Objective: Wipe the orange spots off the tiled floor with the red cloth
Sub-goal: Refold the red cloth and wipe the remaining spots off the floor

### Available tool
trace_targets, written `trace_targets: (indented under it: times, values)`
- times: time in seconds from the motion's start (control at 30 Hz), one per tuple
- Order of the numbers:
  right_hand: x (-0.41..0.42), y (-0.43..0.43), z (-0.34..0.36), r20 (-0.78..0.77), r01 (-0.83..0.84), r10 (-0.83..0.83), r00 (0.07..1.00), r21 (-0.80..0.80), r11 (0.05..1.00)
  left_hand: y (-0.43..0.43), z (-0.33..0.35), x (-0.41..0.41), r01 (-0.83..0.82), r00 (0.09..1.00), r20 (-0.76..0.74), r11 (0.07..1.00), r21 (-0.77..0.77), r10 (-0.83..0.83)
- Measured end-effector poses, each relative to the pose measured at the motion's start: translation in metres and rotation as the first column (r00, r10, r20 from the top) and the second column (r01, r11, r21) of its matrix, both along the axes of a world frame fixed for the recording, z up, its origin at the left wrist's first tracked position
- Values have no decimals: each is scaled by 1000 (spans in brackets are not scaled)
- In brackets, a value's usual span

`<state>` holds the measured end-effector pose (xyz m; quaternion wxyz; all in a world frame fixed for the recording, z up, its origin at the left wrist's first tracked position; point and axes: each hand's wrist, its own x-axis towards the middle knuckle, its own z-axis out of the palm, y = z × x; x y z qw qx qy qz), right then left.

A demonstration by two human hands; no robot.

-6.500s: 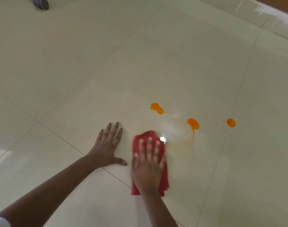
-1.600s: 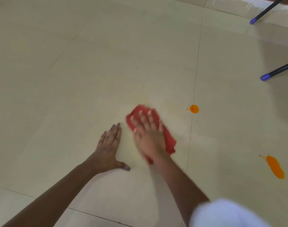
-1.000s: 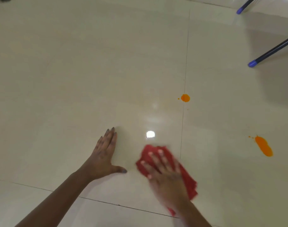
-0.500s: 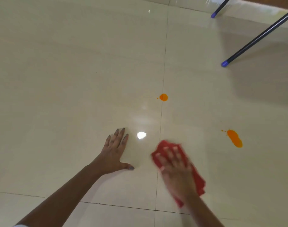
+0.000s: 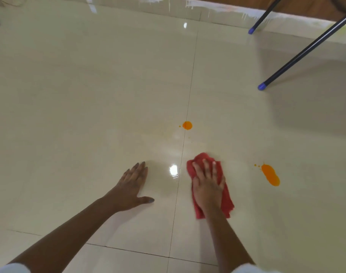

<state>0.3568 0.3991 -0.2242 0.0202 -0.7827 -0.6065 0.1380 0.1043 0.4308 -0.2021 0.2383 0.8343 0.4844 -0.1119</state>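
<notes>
Pressing flat on the red cloth [image 5: 225, 201], the right hand [image 5: 207, 190] has fingers spread, palm down, not clamped. Cloth lies on the tiled floor [image 5: 89, 95] just right of the grout line [image 5: 187, 107]. Left hand [image 5: 131, 187] rests flat left of that line, fingers together, thumb out. 2 orange spots: small round spot [image 5: 187, 125] on the line, beyond the cloth; bigger oval spot [image 5: 270, 174] well right of it.
</notes>
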Motion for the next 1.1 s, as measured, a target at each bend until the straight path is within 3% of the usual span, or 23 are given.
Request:
trace_targets:
  times: [0.1, 0.27, 0.47, 0.8, 0.97, 1.03, 1.1]
  values:
    - [3, 38, 10, -82, 10, -21, 996, -130, 991, 1, 10, 21, 2, 1000, 9, 1000, -28, -2]
    - [6, 44, 21, -167, -115, 85, 982, -177, 978, 5, 46, 48, -26, 1000, -11, 998, -59, 26]
    - [1, 49, 32, -241, -102, 38, 970, -260, 960, 2, 85, 41, -24, 1000, 11, 994, -107, 25]
    - [14, 55, 8, -58, -74, 65, 996, -174, 982, 71, 20, 47, -64, 998, 28, 998, -16, 65]
    - [50, 163, 5, -45, 35, -40, 998, -106, 994, 103, -12, 35, -81, 994, -73, 993, 85, 87]
    - [30, 201, 0, -81, -26, 17, 997, -111, 994, 106, -24, 30, -39, 997, -62, 994, 99, 45]
    - [-20, 201, -3, -93, -246, 241, 966, -38, 969, 105, -28, 28, 34, 999, -7, 983, 182, -33]
